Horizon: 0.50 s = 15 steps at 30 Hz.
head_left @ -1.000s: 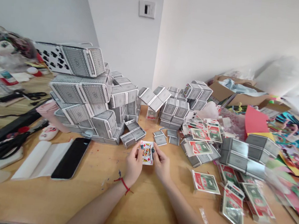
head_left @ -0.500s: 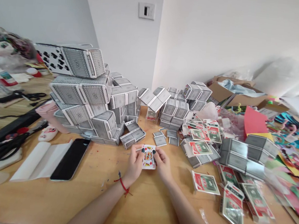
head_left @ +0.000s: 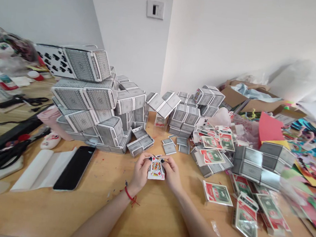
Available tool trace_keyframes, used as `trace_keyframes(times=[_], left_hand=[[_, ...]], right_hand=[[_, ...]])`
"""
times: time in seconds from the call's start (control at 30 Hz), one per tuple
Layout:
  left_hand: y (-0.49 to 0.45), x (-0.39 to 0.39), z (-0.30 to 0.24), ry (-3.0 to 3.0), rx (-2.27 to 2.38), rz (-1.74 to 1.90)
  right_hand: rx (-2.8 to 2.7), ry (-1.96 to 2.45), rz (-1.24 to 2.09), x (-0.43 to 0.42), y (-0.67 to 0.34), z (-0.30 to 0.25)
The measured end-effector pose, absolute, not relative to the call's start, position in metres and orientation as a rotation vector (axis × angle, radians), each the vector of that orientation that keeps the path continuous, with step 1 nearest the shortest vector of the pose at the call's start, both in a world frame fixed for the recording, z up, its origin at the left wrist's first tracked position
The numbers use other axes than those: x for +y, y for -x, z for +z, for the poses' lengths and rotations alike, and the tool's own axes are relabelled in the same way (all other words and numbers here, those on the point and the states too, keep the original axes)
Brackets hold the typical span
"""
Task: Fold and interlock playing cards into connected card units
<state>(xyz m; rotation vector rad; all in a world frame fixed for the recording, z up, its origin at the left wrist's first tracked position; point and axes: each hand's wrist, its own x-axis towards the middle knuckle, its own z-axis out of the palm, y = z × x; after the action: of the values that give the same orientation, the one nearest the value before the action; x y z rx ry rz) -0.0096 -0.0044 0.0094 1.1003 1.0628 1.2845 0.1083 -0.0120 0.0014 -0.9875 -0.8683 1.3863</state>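
A king of diamonds playing card (head_left: pixel 156 169) is held face up between my two hands, above the wooden table. My left hand (head_left: pixel 142 170) pinches its upper left edge, thumb on the face. On the upper right edge, my right hand (head_left: pixel 172 172) grips it the same way. The far edge of the card looks bent under the fingertips; whether more cards lie beneath it I cannot tell. Just beyond my hands lie some folded card pieces (head_left: pixel 169 146) and an open folded card unit (head_left: pixel 141 142), all with grey backs showing.
A tall stack of card boxes (head_left: pixel 99 100) stands at left, a smaller stack (head_left: pixel 184 115) behind. A black phone (head_left: pixel 75 168), white paper (head_left: pixel 41 168) and black scissors (head_left: pixel 13 153) lie left. Red-green card packs (head_left: pixel 217 194), card blocks (head_left: pixel 247 160) and coloured paper (head_left: pixel 270 129) crowd the right.
The card's far edge has gone from flat to bent, and its face shows shorter. Both hands have stayed in nearly the same place, with fingers drawn toward the far edge.
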Motion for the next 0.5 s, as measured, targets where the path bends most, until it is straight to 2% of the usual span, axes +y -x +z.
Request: trace_keyframes(times=[0.2,0.33,0.5], left_hand=[[0.014,-0.005,0.013,-1.261,1.091,1.312],[0.023,-0.002,0.011,-1.5,1.102,1.267],[0.033,0.006,0.015,-1.654,1.053,1.131]], right_hand=[[-0.701,0.866,1.575,-0.012,-0.109,0.001],[-0.797,0.911,1.734,-0.008,-0.118,0.0],[-1.073,1.014,1.595,-0.003,-0.128,-0.002]])
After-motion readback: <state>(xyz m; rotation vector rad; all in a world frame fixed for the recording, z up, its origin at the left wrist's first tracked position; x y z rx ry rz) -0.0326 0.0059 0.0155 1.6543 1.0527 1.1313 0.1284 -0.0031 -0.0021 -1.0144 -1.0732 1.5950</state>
